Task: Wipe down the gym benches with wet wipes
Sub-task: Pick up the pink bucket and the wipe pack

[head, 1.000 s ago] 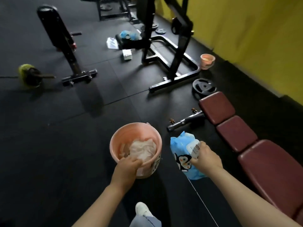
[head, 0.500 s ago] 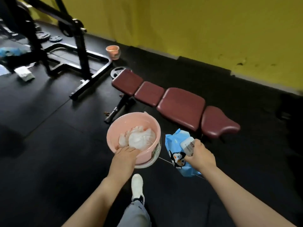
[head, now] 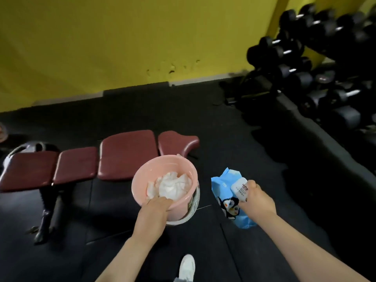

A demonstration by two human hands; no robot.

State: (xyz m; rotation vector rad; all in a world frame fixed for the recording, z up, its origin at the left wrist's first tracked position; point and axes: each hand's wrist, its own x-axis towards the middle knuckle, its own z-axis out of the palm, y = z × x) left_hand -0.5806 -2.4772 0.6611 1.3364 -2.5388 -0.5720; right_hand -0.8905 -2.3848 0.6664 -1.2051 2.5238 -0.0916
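Observation:
A long maroon padded gym bench [head: 126, 153] stands low on the black floor, left of centre. My left hand [head: 153, 212] grips the near rim of a pink bucket [head: 142, 180], carried in the air in front of the bench. Crumpled white wipes [head: 173, 186] lie inside the bucket. My right hand [head: 257, 200] holds a blue wet-wipe pack [head: 225, 200] with a penguin print and a white lid, to the right of the bucket.
A rack of black dumbbells [head: 317, 74] fills the upper right corner. The yellow wall [head: 122, 41] runs behind the bench. A weight plate [head: 28, 147] lies by the bench's left end. My white shoe [head: 186, 267] is at the bottom on the black rubber floor [head: 244, 139].
The view has swung to the right: the bench has slid to the left of the picture and the dumbbell rack has come into view. Both hands keep the same hold on bucket and pack.

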